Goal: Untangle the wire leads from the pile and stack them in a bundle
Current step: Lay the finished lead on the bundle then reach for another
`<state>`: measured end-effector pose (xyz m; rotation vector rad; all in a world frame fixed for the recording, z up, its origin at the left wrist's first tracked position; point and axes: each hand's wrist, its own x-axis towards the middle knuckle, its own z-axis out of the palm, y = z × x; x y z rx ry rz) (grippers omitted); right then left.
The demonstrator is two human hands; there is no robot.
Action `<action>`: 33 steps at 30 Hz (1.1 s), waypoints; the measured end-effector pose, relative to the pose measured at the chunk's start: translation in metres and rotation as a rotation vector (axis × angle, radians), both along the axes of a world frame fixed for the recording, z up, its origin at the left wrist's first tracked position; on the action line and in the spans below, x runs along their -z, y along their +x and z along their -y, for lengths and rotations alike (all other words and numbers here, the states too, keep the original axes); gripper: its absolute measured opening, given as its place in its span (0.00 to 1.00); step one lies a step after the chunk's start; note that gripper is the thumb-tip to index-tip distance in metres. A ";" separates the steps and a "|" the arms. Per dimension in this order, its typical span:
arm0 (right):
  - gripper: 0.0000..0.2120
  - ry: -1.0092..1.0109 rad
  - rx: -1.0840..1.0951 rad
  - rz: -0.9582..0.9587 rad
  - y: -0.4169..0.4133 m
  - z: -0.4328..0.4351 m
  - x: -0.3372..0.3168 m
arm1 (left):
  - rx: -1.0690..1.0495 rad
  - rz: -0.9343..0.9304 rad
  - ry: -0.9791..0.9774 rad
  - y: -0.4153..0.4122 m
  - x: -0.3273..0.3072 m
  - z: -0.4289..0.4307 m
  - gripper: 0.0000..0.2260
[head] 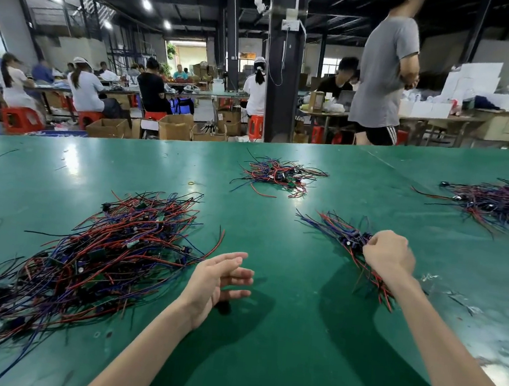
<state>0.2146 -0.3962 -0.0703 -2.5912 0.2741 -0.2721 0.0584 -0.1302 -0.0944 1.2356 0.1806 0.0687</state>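
Two bare hands are over a green table (280, 335). The right hand (388, 254), at two o'clock, has its fingers curled tight round a bundle of wire leads (343, 237) whose free ends fan out toward ten o'clock. The left hand (217, 278) hovers with fingers apart and relaxed, holding nothing, just beside the big tangled pile (94, 258) at nine o'clock. A smaller heap (279, 176) lies at twelve.

My right hand (389, 252) is curled round one end of a bundle (336, 232) of red, blue and black wire leads on the green bench (280, 335). My left hand (217, 279) hovers empty, fingers (237, 256) loosely spread, just beside the big tangled pile (102, 246). A smaller heap (279, 176) lies further back, and a third heap (501, 201) far right.
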 end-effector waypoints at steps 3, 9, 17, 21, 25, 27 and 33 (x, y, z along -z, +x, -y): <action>0.09 -0.125 0.014 0.057 -0.004 0.000 -0.001 | -0.030 -0.008 -0.084 0.004 0.000 -0.004 0.10; 0.06 -0.167 -0.136 0.333 -0.019 -0.028 0.004 | -0.111 -0.028 -0.317 0.017 0.004 -0.019 0.07; 0.11 -0.172 -0.622 0.157 -0.048 -0.075 0.040 | -0.098 -0.060 -0.561 0.028 0.012 -0.031 0.06; 0.12 -0.127 -0.636 0.138 -0.055 -0.078 0.042 | -0.104 -0.085 -0.588 0.031 0.015 -0.031 0.05; 0.13 -0.106 -0.661 0.129 -0.057 -0.080 0.046 | -0.100 -0.091 -0.594 0.033 0.017 -0.031 0.05; 0.13 -0.113 -0.666 0.127 -0.056 -0.083 0.047 | -0.089 -0.073 -0.573 0.032 0.017 -0.030 0.05; 0.13 -0.141 -0.644 0.111 -0.055 -0.086 0.047 | -0.083 -0.062 -0.497 0.026 0.009 -0.023 0.06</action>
